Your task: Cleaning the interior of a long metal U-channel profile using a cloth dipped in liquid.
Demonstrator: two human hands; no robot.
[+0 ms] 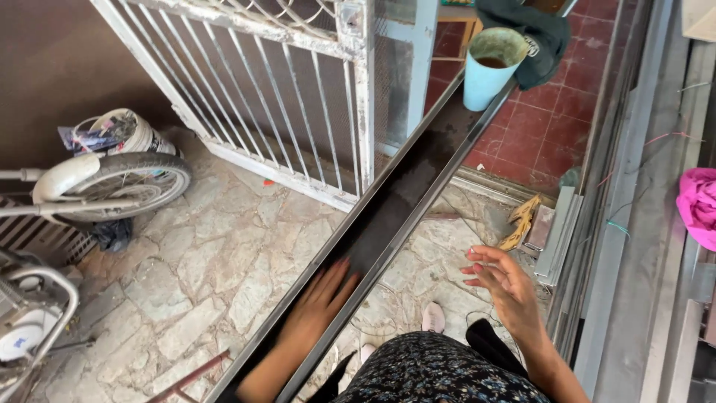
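Observation:
A long dark metal channel (pixel 418 168) runs diagonally from the lower left up to the top right. My left hand (pixel 317 302) lies flat inside it near the bottom, fingers spread and blurred. My right hand (pixel 501 282) hovers just right of the channel with its fingers apart, holding nothing. A light blue plastic cup (pixel 488 66) with brown liquid stands on the channel's far end.
A white metal gate (pixel 298 97) stands behind the channel. A bicycle wheel (pixel 119 186) and a white bucket (pixel 123 133) are at left. Long grey metal profiles (pixel 634 186) lie along the right, with pink cloth (pixel 699 205). Stone paving (pixel 216 276) is below, red tiles (pixel 556 119) beyond.

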